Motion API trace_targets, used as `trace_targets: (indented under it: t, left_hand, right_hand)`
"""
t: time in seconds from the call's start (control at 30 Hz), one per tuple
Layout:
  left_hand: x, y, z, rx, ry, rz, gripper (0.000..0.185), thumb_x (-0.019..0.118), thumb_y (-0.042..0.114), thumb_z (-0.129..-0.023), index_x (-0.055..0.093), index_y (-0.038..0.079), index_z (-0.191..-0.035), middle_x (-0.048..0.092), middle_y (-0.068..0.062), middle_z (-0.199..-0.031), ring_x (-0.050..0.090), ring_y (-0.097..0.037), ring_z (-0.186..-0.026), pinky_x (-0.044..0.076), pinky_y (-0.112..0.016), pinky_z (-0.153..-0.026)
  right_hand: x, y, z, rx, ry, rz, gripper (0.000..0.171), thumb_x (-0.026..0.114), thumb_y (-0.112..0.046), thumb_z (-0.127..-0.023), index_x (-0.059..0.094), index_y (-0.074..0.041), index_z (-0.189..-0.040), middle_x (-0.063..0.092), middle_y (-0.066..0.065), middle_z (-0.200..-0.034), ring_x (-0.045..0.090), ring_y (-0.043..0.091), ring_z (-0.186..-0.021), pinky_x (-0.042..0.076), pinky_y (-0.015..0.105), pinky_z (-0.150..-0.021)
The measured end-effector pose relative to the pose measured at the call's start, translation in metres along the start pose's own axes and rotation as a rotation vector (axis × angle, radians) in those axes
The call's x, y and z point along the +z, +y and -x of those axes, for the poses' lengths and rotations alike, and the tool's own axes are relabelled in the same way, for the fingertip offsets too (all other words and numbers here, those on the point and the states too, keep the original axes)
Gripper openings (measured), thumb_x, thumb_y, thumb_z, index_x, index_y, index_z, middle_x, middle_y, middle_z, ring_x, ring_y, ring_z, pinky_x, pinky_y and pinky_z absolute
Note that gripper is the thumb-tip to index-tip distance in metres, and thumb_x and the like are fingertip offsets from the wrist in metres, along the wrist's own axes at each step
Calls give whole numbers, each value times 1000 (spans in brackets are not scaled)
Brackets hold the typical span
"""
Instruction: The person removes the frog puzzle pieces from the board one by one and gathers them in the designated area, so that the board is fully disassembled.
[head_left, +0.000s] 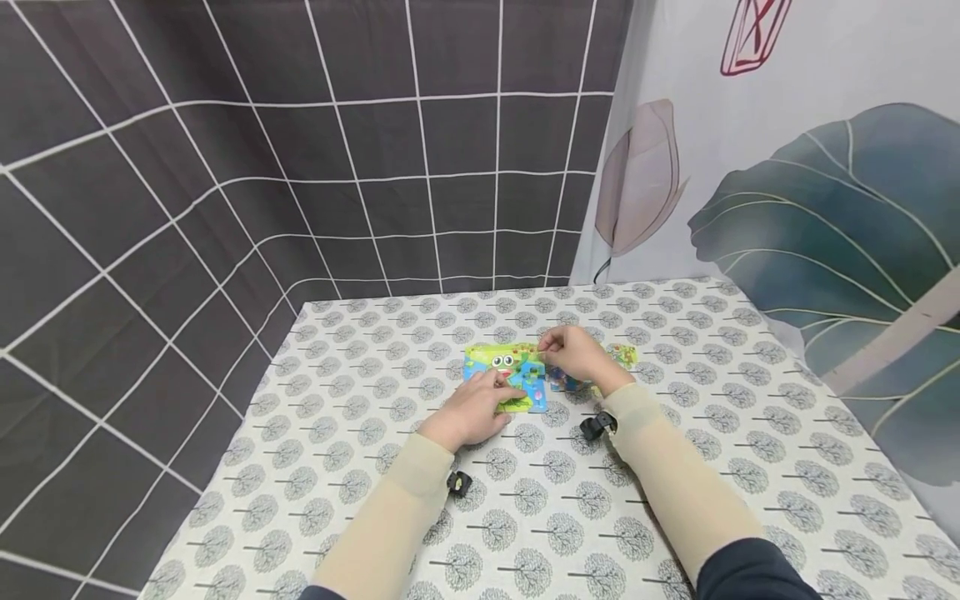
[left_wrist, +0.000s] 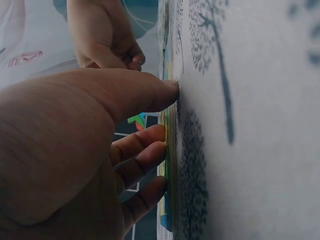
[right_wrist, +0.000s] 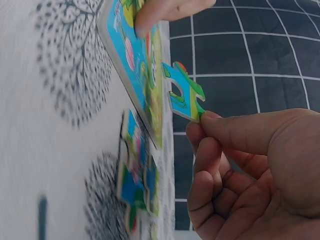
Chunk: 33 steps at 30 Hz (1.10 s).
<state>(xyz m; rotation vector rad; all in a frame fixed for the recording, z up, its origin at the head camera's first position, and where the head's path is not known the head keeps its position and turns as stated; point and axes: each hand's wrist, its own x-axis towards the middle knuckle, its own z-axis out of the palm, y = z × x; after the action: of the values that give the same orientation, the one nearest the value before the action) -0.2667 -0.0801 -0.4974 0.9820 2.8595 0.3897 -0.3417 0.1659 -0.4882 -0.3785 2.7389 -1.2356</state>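
A jigsaw puzzle board (head_left: 536,398) lies on the table, its picture a green cartoon character with big round eyes on blue. My left hand (head_left: 468,408) rests on its lower left part. In the left wrist view the fingertips (left_wrist: 159,150) touch the board's face, with the thumb at its edge. Over the board's right side, my right hand (head_left: 577,354) pinches a jigsaw piece (right_wrist: 186,95) between thumb and forefinger. That piece is blue and green with a rounded notch, held up off the board in the right wrist view.
Several loose jigsaw pieces (right_wrist: 135,185) lie beside the board, partly behind my right hand in the head view. A tree-print cloth (head_left: 360,467) covers the table. Behind hang a dark grid curtain (head_left: 375,142) and a pale leaf-print curtain (head_left: 810,208).
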Motion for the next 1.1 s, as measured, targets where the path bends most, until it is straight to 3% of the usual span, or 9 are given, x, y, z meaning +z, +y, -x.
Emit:
trace_targets:
  t: [0.13, 0.3, 0.5, 0.8, 0.97, 1.1]
  left_hand:
    - [0, 0, 0, 2, -3, -5, 49, 71, 30, -100, 61, 34, -148, 53, 0, -136, 49, -16, -120, 45, -35, -107]
    - [0, 1, 1, 4, -9, -7, 49, 70, 29, -100, 61, 33, -148, 53, 0, -138, 49, -16, -121, 44, -36, -109]
    - [-1, 2, 1, -4, -15, -5, 49, 70, 29, -101, 60, 32, -149, 52, -1, -140, 49, -17, -123, 44, -37, -110]
    - [-2, 1, 1, -7, -18, 0, 49, 70, 29, -101, 60, 32, -149, 52, -1, -142, 49, -19, -127, 27, -44, -127]
    - [-2, 1, 1, -3, -11, -1, 49, 69, 29, -101, 60, 33, -148, 53, 0, -140, 49, -17, -124, 40, -40, -117]
    - [-2, 2, 1, -3, -8, -6, 49, 70, 29, -100, 60, 34, -148, 53, 1, -139, 49, -17, -122, 44, -38, -111]
  right_hand:
    - [-9, 3, 5, 6, 26, -15, 5, 74, -13, -97, 71, -11, -101, 67, 7, -92, 63, 22, -74, 58, 34, -61]
    - [-18, 4, 12, 7, 55, 0, 6, 74, -13, -97, 70, -11, -102, 68, 7, -93, 63, 21, -74, 58, 32, -63]
    - [-28, 11, 17, 5, 47, -4, 8, 73, -12, -97, 69, -8, -103, 68, 8, -93, 62, 22, -71, 57, 32, -57]
    - [-40, 27, 24, 4, 62, -15, 7, 73, -12, -97, 69, -8, -102, 67, 8, -94, 63, 24, -84, 58, 36, -73]
    - [-49, 37, 33, 14, 58, 5, 10, 72, -14, -98, 69, -7, -105, 67, 9, -96, 62, 23, -84, 58, 34, -73]
    - [-58, 45, 42, 23, 49, 8, 11, 71, -13, -99, 69, -5, -107, 68, 10, -96, 64, 25, -80, 59, 34, -72]
